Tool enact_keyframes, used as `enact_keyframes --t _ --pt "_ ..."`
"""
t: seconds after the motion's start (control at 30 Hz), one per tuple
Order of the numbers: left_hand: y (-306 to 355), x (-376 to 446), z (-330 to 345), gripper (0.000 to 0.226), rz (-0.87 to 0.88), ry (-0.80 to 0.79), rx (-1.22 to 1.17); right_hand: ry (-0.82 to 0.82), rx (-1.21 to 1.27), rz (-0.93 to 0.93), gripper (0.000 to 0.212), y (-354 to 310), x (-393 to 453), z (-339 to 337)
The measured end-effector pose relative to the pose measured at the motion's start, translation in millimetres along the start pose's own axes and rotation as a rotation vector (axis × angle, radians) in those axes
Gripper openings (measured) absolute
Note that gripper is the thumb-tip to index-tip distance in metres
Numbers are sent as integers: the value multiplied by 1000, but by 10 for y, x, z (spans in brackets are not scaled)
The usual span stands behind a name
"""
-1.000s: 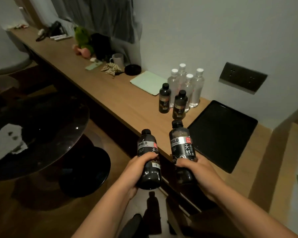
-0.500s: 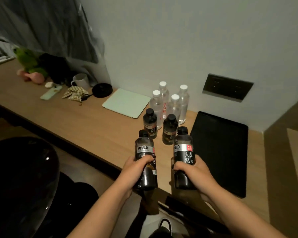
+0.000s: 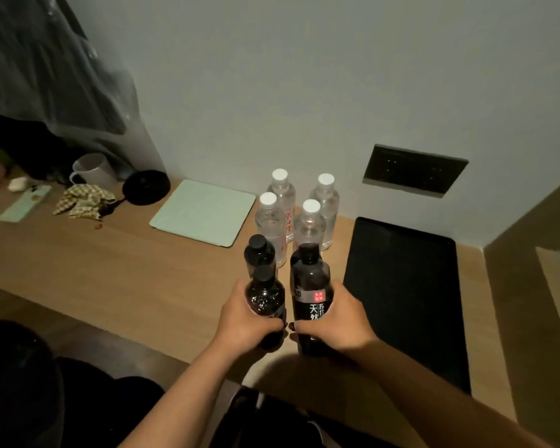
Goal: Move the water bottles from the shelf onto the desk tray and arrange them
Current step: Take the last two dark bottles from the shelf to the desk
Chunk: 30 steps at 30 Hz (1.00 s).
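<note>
My left hand [image 3: 244, 321] grips a dark bottle [image 3: 265, 295] and my right hand [image 3: 338, 320] grips a second dark bottle [image 3: 311, 295] with a labelled band. Both bottles are upright, side by side, low over the wooden desk [image 3: 126, 273]. Right behind them stands another dark bottle [image 3: 259, 252]; a further one is mostly hidden by the bottle in my right hand. Several clear bottles with white caps [image 3: 311, 221] stand in a cluster near the wall. The black tray [image 3: 408, 295] lies to the right, with nothing on it.
A pale green pad [image 3: 204, 211] lies left of the bottles. Further left are a black round lid [image 3: 146, 187], a white mug [image 3: 93, 169], a patterned cloth [image 3: 84, 200] and a phone [image 3: 25, 206]. A dark socket panel [image 3: 414, 169] is on the wall.
Both hands have carried their dark bottles forward over the desk, up against the standing dark bottles. The view has closed in on the desk.
</note>
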<state>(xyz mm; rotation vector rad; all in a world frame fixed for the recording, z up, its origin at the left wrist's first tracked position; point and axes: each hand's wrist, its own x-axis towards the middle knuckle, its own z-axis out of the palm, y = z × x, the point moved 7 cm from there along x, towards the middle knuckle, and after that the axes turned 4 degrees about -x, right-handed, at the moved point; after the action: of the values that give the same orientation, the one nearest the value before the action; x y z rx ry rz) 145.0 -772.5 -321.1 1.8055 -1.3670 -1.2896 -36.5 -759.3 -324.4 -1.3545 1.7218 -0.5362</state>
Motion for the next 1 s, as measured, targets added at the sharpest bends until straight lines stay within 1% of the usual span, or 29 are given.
enact_keyframes --t 0.1,0.17,0.23,0.3,0.33,0.37,0.47,0.53,0.6,0.67,0.7,0.77,0.83,0.9,1.0 --pt "12 189 -56 59 15 -71 24 87 -77 -16 74 -30 161 112" --pt "5 283 -102 49 16 -112 26 145 -96 2 69 -58 192 202" --pt "19 358 -145 43 48 -142 50 176 -107 -18 52 -112 199 301" --pt "38 416 -168 36 104 -183 121 179 -38 23 29 -118 185 406" --pt "40 443 -175 31 139 -209 154 196 4 46 23 -131 158 431" --pt "42 464 -190 30 167 -224 173 227 35 56 23 -140 126 446" --pt "33 512 -273 41 195 -229 165 280 57 63 26 -229 77 469" --pt "28 537 -296 41 236 -253 156 250 64 77 19 -254 116 520" --pt "16 563 -323 40 262 -285 176 289 52 120 11 -245 151 528" --pt "-27 605 -348 42 300 -314 194 332 -5 129 15 -213 154 527" --pt "-35 619 -378 44 309 -327 181 322 -28 145 23 -202 139 540" --pt "-51 644 -433 59 281 -365 157 274 -59 240 45 -135 98 542" --pt "-1 649 -476 70 292 -399 107 227 -65 353 57 -73 55 469" --pt "152 630 -551 66 325 -389 45 203 -80 390 59 -103 51 324" --pt "514 637 -621 52 423 -367 7 258 -102 348 53 -280 93 -53"
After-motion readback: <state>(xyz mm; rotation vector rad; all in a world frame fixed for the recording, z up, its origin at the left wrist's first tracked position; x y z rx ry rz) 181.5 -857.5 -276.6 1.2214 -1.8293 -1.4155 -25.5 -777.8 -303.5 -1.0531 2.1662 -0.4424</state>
